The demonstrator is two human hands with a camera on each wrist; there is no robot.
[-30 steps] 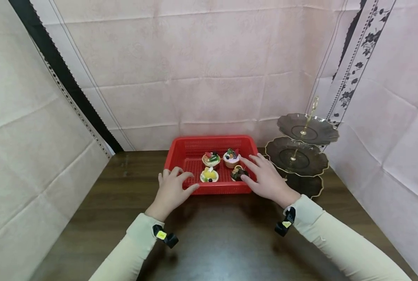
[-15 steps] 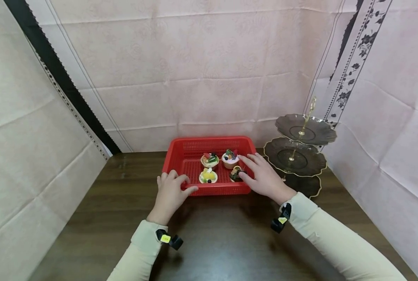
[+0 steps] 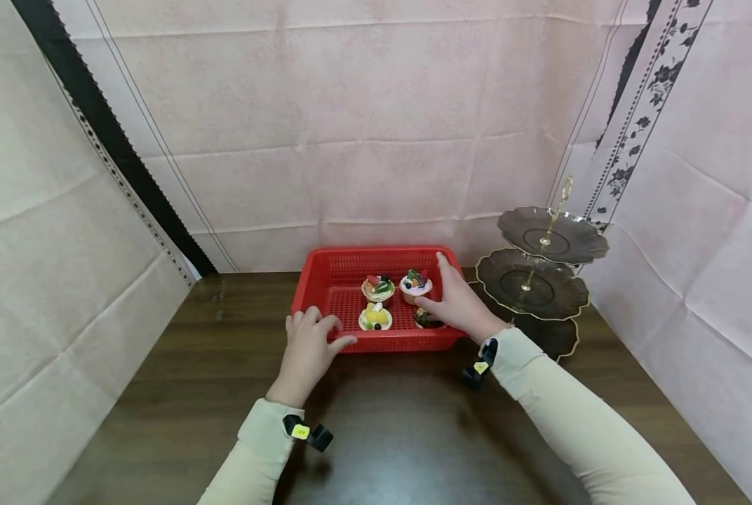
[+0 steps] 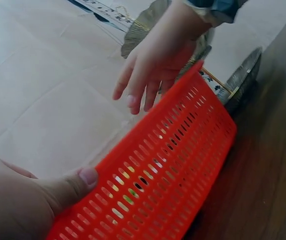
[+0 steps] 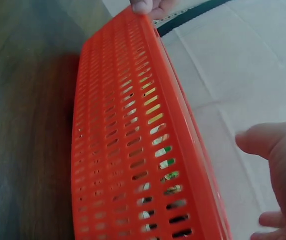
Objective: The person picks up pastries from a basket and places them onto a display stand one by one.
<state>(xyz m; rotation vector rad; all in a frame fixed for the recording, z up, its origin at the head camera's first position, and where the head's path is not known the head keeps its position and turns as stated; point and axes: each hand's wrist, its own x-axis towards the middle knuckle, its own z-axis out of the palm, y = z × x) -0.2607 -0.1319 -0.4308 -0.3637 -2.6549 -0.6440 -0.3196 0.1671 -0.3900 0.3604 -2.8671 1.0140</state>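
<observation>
A red plastic basket (image 3: 391,341) with slotted walls stands on the table, holding several small fruit-topped cupcakes. Inside are a yellow-topped cupcake (image 3: 375,317), a cupcake with red and green fruit (image 3: 378,287), a white-creamed one with berries (image 3: 416,284) and a dark one (image 3: 425,319), partly hidden. My left hand (image 3: 309,344) grips the left front corner; its thumb (image 4: 85,179) lies on the rim. Over the right end hovers my right hand (image 3: 461,303), thumb and fingers spread, nothing held. The right wrist view shows its thumb (image 5: 257,140) apart from the rim.
A dark three-tier serving stand (image 3: 530,280) with gold scalloped edges and a gold handle stands right of the basket, close to the right forearm. Pale cloth (image 3: 376,126) hangs behind and on both sides. The brown wooden table (image 3: 401,428) extends in front.
My right hand has moved left and its fingers now point farther back over the basket's right end, covering more of the dark cupcake. My left hand stays on the basket's corner.
</observation>
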